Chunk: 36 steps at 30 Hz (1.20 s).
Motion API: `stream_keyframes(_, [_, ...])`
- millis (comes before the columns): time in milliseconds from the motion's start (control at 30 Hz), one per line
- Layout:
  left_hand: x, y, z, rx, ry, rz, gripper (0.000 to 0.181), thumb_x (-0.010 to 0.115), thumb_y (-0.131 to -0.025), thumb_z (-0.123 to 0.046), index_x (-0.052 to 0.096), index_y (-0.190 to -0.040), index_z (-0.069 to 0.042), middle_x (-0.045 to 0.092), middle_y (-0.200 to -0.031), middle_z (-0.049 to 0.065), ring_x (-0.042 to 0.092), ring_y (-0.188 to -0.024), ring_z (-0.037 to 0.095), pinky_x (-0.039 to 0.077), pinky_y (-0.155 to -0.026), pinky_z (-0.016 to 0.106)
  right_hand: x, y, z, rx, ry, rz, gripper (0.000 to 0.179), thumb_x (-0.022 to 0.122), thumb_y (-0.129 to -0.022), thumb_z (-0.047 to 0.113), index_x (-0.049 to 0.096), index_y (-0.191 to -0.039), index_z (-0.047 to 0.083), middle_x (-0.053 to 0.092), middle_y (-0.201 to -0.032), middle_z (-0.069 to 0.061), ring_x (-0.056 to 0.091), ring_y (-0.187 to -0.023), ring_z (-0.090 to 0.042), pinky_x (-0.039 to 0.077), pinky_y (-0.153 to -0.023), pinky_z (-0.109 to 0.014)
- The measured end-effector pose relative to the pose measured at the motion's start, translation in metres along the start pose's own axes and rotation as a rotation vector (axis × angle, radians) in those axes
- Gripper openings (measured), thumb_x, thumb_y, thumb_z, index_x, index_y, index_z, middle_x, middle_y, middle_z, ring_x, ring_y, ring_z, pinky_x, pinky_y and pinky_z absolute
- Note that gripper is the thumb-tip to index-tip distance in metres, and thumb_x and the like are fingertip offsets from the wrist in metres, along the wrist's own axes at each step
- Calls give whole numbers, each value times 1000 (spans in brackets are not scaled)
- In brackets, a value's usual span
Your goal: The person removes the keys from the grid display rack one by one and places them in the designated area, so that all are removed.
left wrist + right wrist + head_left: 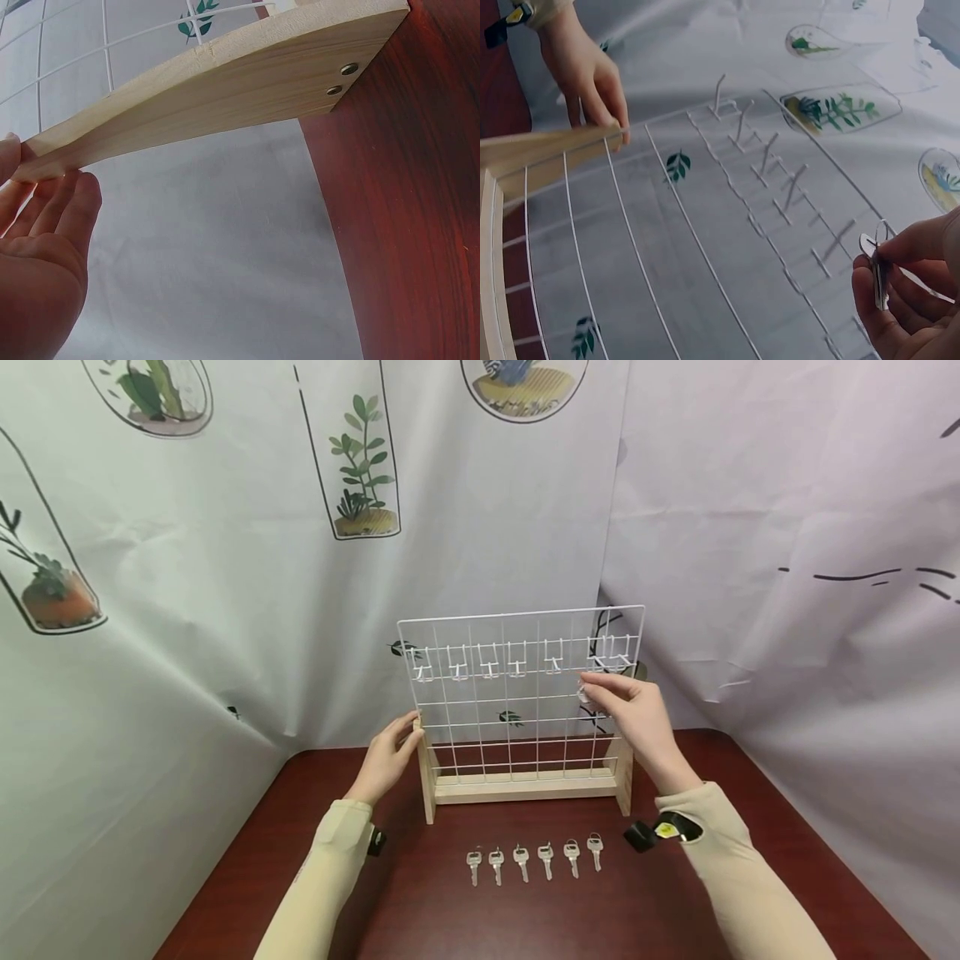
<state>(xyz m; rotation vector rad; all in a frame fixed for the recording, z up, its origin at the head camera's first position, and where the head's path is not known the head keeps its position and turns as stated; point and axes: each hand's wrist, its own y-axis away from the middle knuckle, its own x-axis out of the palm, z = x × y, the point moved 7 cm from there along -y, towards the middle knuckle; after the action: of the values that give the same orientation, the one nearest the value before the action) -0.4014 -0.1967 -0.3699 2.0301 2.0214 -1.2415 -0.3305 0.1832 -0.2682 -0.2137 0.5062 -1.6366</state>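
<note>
My right hand [628, 706] pinches a silver key [879, 279] with a small ring at its top between thumb and fingers. That key hangs in front of a white wire grid rack [522, 697], just below its right-hand hooks. Along the upper part of the grid sits a row of white hooks [489, 670]. With thumb on one side and fingers on the other, my left hand [390, 758] holds the top of the rack's left wooden side post [202, 97]. Several more keys [521, 862], with rings, lie in a row on the table before the rack.
The rack's wooden base bar [525, 787] stands on a dark red table [420, 893]. A pale cloth backdrop [487, 527] printed with plants hangs close behind the rack and along both sides.
</note>
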Motion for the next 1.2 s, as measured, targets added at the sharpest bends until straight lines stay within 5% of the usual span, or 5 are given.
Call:
stream_keyframes(267, [0, -1, 1, 23, -12, -19, 46, 62, -102, -17, 54, -143, 3, 56, -141, 22, 58, -125, 38, 52, -101, 48, -22, 6, -7, -7, 35, -35, 35, 72, -96, 18, 70, -125, -2, 76, -96, 10, 69, -80, -4, 57, -75, -16])
stream_keyframes(500, [-1, -1, 0, 18, -5, -19, 45, 63, -102, -19, 55, -143, 0, 56, -141, 21, 59, -124, 37, 52, -101, 46, -39, 11, -18, 19, 68, -71, 41, 72, -96, 21, 67, -128, -4, 73, -90, 17, 68, -82, -1, 55, -71, -13])
stream_keyframes(767, [0, -1, 1, 4, -4, -10, 45, 61, -103, -20, 54, -144, -1, 55, -143, 20, 57, -127, 36, 51, -102, 47, -55, 20, -35, 47, 160, -85, 40, 71, -97, 22, 68, -127, -4, 74, -100, 11, 68, -86, 2, 55, -75, -11])
stream_keyframes(1000, [1, -2, 2, 3, -8, -13, 46, 62, -103, -20, 54, -144, -2, 55, -142, 20, 57, -127, 36, 51, -103, 46, -66, 30, -51, 44, 304, -79, 36, 69, -99, 22, 70, -126, 0, 74, -111, -15, 62, -87, 12, 49, -76, -7])
stream_keyframes(1200, [1, -1, 1, 8, -3, -15, 46, 62, -103, -20, 53, -144, -1, 55, -142, 21, 56, -128, 37, 50, -103, 46, -72, 38, -66, 70, 410, -63, 37, 67, -100, 28, 70, -127, 3, 73, -114, -18, 59, -84, 13, 47, -73, -10])
